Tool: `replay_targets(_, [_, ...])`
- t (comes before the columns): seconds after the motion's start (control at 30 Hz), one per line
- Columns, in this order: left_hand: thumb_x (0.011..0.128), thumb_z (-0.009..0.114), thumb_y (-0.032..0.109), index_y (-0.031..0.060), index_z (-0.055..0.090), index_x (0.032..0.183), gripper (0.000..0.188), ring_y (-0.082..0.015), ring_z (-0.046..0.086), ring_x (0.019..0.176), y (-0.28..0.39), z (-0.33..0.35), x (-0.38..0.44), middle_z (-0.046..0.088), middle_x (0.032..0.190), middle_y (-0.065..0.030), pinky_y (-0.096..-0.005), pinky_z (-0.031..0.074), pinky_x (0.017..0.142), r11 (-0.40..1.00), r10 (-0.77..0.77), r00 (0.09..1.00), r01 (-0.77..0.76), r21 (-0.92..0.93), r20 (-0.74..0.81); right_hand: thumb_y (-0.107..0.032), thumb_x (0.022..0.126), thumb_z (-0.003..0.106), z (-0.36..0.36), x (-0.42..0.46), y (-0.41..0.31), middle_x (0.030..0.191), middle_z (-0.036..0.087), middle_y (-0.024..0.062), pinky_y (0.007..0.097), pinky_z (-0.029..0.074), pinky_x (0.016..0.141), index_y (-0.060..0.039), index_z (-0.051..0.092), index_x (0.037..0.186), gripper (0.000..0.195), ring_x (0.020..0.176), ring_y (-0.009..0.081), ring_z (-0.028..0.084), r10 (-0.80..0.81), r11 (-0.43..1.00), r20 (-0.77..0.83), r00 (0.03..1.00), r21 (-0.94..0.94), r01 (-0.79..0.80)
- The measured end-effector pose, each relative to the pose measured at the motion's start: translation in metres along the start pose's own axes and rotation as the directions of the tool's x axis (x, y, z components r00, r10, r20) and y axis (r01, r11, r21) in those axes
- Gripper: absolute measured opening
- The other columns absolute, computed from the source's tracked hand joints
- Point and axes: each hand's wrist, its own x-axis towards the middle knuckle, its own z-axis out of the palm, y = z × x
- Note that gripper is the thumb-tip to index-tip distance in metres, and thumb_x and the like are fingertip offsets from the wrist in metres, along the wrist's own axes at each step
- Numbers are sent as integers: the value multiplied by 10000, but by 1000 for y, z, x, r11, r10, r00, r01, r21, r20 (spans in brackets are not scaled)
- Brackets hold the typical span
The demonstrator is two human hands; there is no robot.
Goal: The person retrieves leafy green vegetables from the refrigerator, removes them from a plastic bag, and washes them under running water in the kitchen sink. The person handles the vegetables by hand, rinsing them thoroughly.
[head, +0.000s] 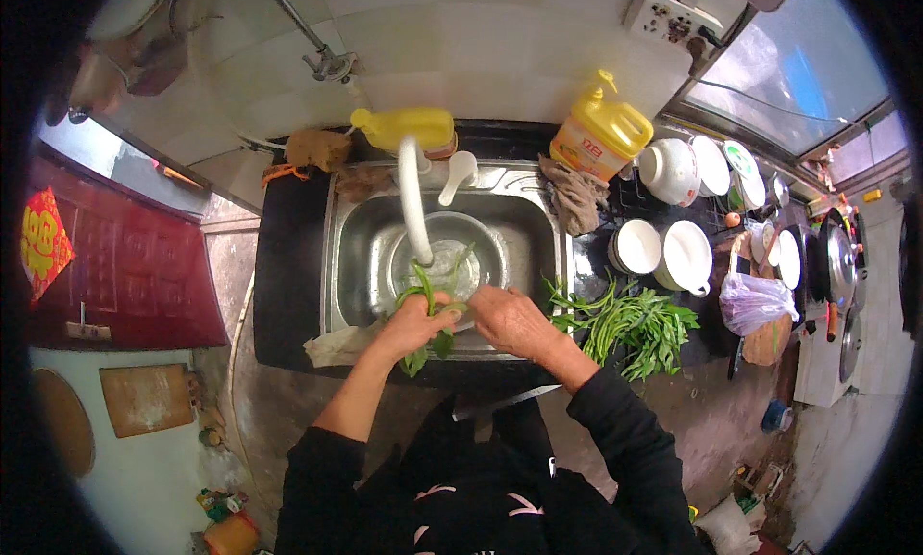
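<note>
My left hand [414, 329] holds a few leafy green vegetable stems [423, 277] above the near side of the stainless steel sink [532, 231]. Their tips point towards the faucet and some leaves hang below the palm. Close by on the right, my right hand [513, 320] has its fingers curled inward near the left thumb. Whether it pinches a piece of stem is hidden. Beneath both hands, a round metal basin [496, 239] sits in the sink. The white faucet spout [412, 202] ends over it. To the right of the sink lies a heap of leafy greens [634, 331].
A brown rag [575, 197] drapes by the sink's right rim. Behind stand a yellow detergent jug [602, 137] and a yellow bottle [414, 127]. White bowls [685, 256], a plastic bag [757, 299] and a round cutting board [767, 342] are farther right. A pale cloth [339, 347] lies on the front left edge.
</note>
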Motion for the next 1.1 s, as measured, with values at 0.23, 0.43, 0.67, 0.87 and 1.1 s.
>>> replay_targets(0.23, [836,668,194,-8,652,963,239,-159,613,739,-15,10,-2,656,773,-79,-309,482,697,992,104,982,-91,87,-156,-117,830,539,4,-18,3,761,524,201,488,461,662,-3,504,893,135,706,424,554,289,956,-101,952,90,-280])
replay_targets(0.43, [818,702,187,25,669,953,213,-193,635,763,-4,21,-9,673,806,-115,-338,486,712,967,161,941,-90,237,-299,-232,929,406,19,-38,83,690,566,78,349,447,510,-42,559,811,272,588,205,581,828,10,263,495,876,-482])
replay_targets(0.67, [793,717,173,27,658,977,242,-202,616,731,-6,25,-5,661,784,-113,-361,487,708,965,148,957,-84,249,-250,-178,883,563,2,-5,6,893,604,182,457,472,751,-21,576,1017,207,877,387,597,245,928,77,966,270,-257])
replay_targets(0.87, [793,692,229,48,650,1047,315,-305,646,906,0,9,-17,670,917,-176,-392,488,801,930,138,971,-59,362,-197,-124,870,569,-10,-6,10,898,584,210,455,468,722,-6,579,978,161,864,409,580,135,965,154,979,202,-165])
replay_targets(1.1, [812,678,236,32,645,1044,310,-356,625,928,-16,-1,-14,659,944,-201,-417,475,806,919,179,956,-78,386,-233,-178,862,543,-10,-2,2,749,568,233,491,462,678,-10,586,928,186,776,442,579,171,964,177,969,175,-202])
